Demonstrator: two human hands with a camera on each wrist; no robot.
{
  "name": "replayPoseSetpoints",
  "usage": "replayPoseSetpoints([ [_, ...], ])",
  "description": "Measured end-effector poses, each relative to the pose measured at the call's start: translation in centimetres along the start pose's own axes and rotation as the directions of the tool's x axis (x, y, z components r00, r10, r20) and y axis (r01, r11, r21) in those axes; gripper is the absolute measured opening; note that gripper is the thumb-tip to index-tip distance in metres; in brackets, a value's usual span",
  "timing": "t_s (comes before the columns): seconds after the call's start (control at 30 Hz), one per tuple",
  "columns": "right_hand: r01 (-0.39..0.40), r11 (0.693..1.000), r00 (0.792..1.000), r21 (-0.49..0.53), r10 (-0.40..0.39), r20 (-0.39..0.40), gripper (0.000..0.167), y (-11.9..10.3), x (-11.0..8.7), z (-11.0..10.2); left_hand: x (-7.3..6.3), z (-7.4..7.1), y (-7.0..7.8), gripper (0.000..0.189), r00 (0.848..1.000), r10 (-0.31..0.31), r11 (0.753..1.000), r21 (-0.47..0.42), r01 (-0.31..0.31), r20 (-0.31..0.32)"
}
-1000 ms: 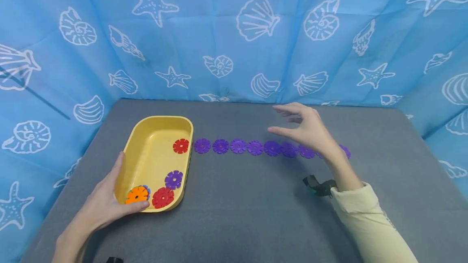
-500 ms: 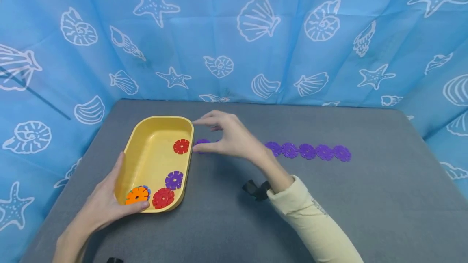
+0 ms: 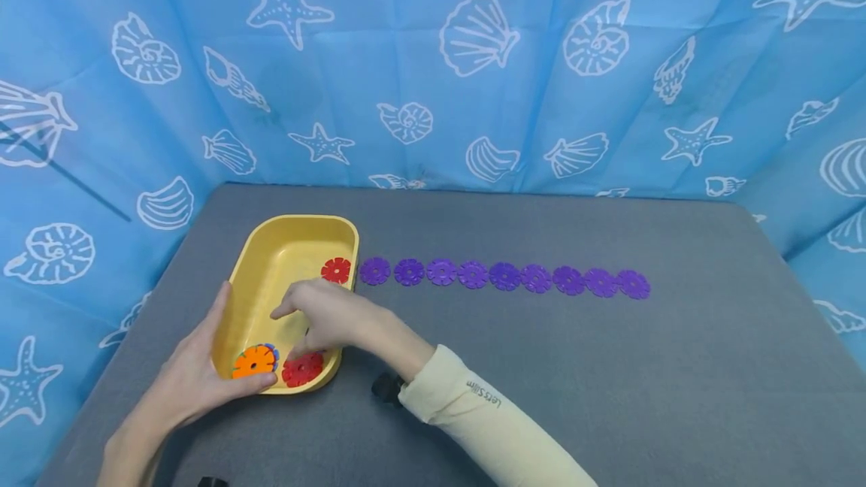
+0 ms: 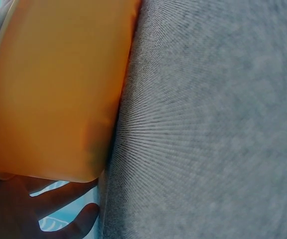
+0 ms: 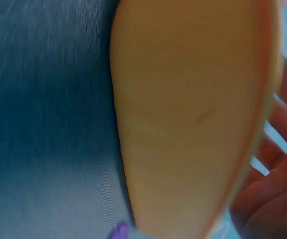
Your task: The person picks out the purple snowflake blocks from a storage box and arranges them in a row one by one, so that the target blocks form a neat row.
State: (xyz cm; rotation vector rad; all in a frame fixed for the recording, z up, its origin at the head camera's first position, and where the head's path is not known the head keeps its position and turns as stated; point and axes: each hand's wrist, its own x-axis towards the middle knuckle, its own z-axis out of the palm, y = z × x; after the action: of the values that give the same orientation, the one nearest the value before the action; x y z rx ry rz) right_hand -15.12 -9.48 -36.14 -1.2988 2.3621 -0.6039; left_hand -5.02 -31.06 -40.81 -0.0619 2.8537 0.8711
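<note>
A yellow plastic tray [image 3: 291, 254] stands at the left of the table. My left hand [image 3: 186, 370] holds its near-left corner, thumb over the rim and fingers along the outer side. My right hand [image 3: 331, 314] reaches in over the tray's right rim, thumb and fingers apart with nothing visible between them. Inside lie a red notched flower disc [image 3: 335, 270], further red discs [image 3: 302, 370] near the front, and an orange disc [image 3: 255, 361] overlapping a blue one. The right hand covers the spot between the red pieces. The right wrist view shows the tray's outer wall [image 5: 183, 119].
A row of several purple flower discs [image 3: 504, 276] runs rightward from the tray across the grey tabletop [image 3: 541, 367]. Behind the table hangs a blue curtain [image 3: 433, 66] with white shell prints.
My right hand has swept left from above the purple row to inside the tray, uncovering the row and covering the tray's purple disc. The left hand and tray have stayed put.
</note>
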Motion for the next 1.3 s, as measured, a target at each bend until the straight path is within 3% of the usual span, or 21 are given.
replayPoseSetpoints([
  [0.13,-0.077,0.984,0.997,-0.163,0.076,-0.009,0.045,-0.7,0.4,1.1,-0.1,0.0,0.0,0.137,1.0,0.0,1.0,0.004,0.0,-0.011],
  [0.3,-0.151,0.925,0.988,-0.349,0.141,-0.055,0.015,-1.2,0.4,2.0,-0.1,0.1,0.2,0.137,1.0,-0.008,1.0,-0.004,0.007,-0.015],
  [0.7,-0.228,0.88,0.973,-0.417,0.218,-0.072,0.011,-1.5,0.5,2.2,0.0,0.3,0.2,0.136,1.0,-0.005,1.0,-0.02,0.004,-0.021],
  [0.8,-0.184,0.887,0.983,-0.423,0.177,-0.057,0.008,-1.1,0.5,2.0,0.0,0.2,0.2,0.136,1.0,-0.006,1.0,-0.021,0.006,-0.018],
  [0.9,-0.128,0.902,0.992,-0.412,0.122,-0.042,0.017,-0.5,0.5,2.0,0.0,0.2,0.2,0.135,1.0,-0.007,1.0,-0.023,0.007,-0.015],
  [1.07,-0.053,0.944,0.998,-0.325,0.038,-0.052,0.029,0.2,0.6,1.9,0.0,0.1,0.2,0.134,1.0,-0.003,1.0,-0.028,0.003,-0.007],
  [1.3,-0.027,0.985,0.995,-0.17,0.011,-0.098,0.046,0.7,0.5,1.6,-0.1,-0.1,0.2,0.134,1.0,-0.008,1.0,-0.026,0.008,-0.001],
])
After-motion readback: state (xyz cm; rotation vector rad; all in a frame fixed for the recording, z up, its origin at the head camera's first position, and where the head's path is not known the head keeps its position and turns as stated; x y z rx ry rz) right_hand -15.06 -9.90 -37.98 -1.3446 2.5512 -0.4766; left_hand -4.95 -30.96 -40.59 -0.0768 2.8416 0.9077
